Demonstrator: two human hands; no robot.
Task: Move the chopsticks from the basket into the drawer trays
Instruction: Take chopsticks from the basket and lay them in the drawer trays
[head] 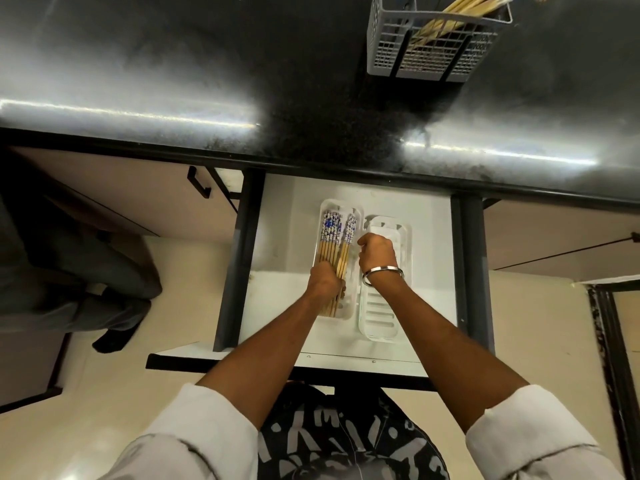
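An open white drawer (284,237) holds two white trays side by side. The left tray (327,206) contains several wooden chopsticks (334,237) with blue-and-white patterned tops. My left hand (323,280) rests on the lower part of that bundle, fingers closed around it. My right hand (377,252), with a metal bangle at the wrist, is curled just right of the chopsticks, over the right tray (381,320), which looks bare. A grey mesh basket (426,57) on the black counter at the top still holds several chopsticks (460,15).
The glossy black counter (207,81) overhangs the back of the drawer. Dark drawer rails (239,258) run on both sides. A cabinet door with a black handle (199,183) is at the left. Another person's dark-trousered legs (86,271) stand at the left.
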